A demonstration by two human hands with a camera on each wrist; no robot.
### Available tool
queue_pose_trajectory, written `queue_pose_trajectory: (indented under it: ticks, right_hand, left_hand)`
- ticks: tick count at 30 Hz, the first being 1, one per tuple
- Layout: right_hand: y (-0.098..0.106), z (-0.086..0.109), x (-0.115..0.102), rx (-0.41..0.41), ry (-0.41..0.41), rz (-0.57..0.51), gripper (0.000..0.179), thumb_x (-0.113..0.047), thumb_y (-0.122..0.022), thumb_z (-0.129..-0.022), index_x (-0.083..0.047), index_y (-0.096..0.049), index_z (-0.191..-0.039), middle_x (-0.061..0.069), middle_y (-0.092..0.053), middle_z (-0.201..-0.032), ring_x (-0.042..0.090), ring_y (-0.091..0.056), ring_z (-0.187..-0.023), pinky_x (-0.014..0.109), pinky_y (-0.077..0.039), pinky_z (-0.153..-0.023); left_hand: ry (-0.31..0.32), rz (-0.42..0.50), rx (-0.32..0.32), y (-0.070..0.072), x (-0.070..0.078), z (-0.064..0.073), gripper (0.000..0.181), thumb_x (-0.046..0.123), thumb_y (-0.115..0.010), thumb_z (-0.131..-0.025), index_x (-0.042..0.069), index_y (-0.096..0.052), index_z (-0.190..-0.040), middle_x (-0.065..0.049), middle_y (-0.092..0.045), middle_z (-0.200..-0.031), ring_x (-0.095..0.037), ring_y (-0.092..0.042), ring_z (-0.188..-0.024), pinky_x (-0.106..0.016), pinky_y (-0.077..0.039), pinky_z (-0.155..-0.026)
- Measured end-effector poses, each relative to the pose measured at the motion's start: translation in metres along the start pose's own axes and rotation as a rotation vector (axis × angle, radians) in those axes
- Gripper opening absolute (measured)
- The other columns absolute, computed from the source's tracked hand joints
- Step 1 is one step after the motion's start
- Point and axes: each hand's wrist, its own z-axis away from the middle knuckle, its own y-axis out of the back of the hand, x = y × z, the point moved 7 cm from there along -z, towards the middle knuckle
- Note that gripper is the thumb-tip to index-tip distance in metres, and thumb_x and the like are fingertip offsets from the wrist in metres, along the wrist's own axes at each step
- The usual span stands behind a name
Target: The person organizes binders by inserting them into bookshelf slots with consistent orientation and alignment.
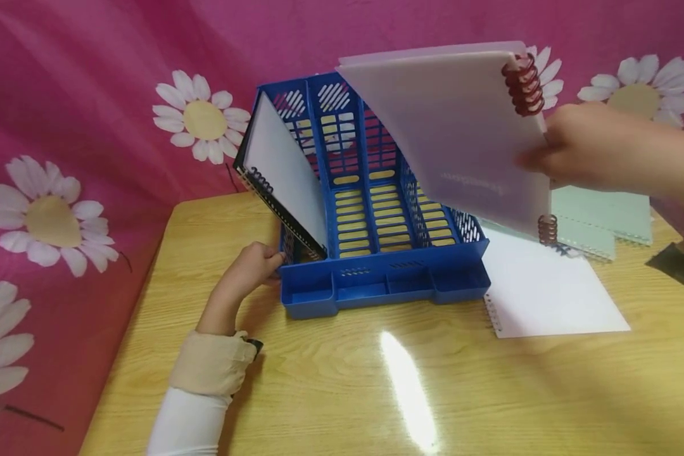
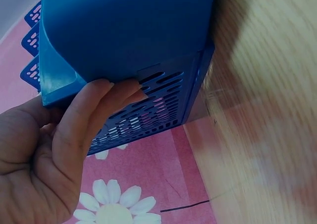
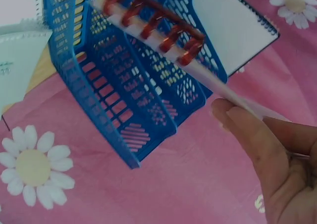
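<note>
A blue file rack (image 1: 370,253) with several upright slots and small front compartments stands on the table. At its front left corner, my left hand (image 1: 251,267) grips the side wall; in the left wrist view the fingers lie on the outer side and the thumb is partly hidden. My right hand (image 1: 572,145) pinches the edge of a spiral notebook (image 1: 462,126) with red coils and a translucent cover. This notebook is held in the air over the rack's right half, hiding part of the slots. A black-backed spiral notebook (image 1: 287,171) leans in the leftmost slot, its white page facing right.
To the right of the rack lies a white spiral notebook (image 1: 553,291). Behind it are pale green spiral notebooks (image 1: 621,212). A pink cloth (image 1: 120,82) with large daisies hangs behind and left of the wooden table (image 1: 319,386).
</note>
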Motion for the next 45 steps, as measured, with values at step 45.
queue_pose_trajectory:
  ticks: [45]
  right_hand:
    - [-0.087, -0.134, -0.14, 0.217, -0.003, -0.074, 0.027, -0.01, -0.043, -0.096, 0.01, -0.06, -0.104, 0.018, -0.064, -0.085, 0.026, -0.065, -0.067, 0.032, -0.054, -0.053]
  left_hand:
    - [-0.011, 0.042, 0.009, 0.001, -0.001, 0.002, 0.042, 0.014, -0.043, -0.1, 0.012, -0.032, -0.059, -0.002, -0.042, -0.06, -0.034, -0.068, -0.083, -0.042, -0.057, -0.077]
